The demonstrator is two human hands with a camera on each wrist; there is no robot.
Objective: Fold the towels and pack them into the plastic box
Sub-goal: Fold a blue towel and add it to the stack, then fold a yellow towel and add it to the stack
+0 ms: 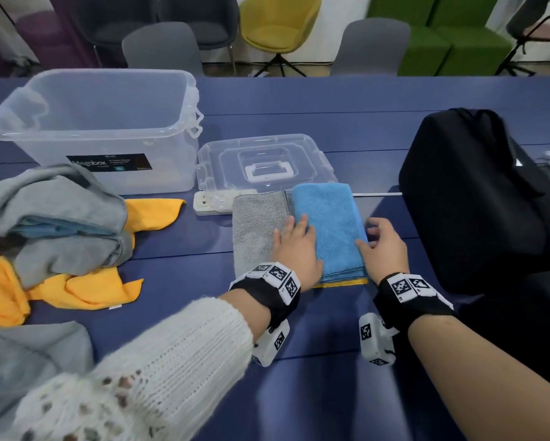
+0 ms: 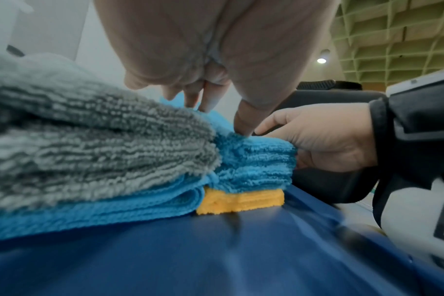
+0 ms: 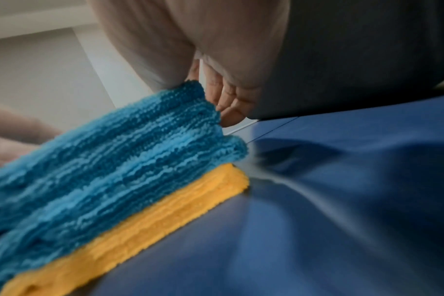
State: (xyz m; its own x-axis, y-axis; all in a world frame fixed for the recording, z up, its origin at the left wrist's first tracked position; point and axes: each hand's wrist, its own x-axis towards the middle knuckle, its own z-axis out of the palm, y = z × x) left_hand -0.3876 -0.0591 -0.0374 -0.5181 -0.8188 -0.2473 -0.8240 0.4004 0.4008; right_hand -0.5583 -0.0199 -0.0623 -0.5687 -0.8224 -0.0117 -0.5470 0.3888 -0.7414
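On the tabletop (image 1: 299, 361) in front of us sits a folded blue towel (image 1: 327, 227) on top of a stack, with a yellow towel (image 1: 340, 282) edge showing underneath; a folded grey towel (image 1: 256, 227) lies touching its left side. Our left hand (image 1: 294, 249) lies flat, fingers straight, across the grey/blue seam. Our right hand (image 1: 383, 246) has its fingers curled around the stack's right edge, thumb on top. The plastic box (image 1: 102, 128) stands well apart at far left, and we see no towel in it; its lid (image 1: 264, 163) lies just behind the stack. A loose pile of towels (image 1: 44, 230) at left is unfolded. We judge that a few are folded, none packed, most left.
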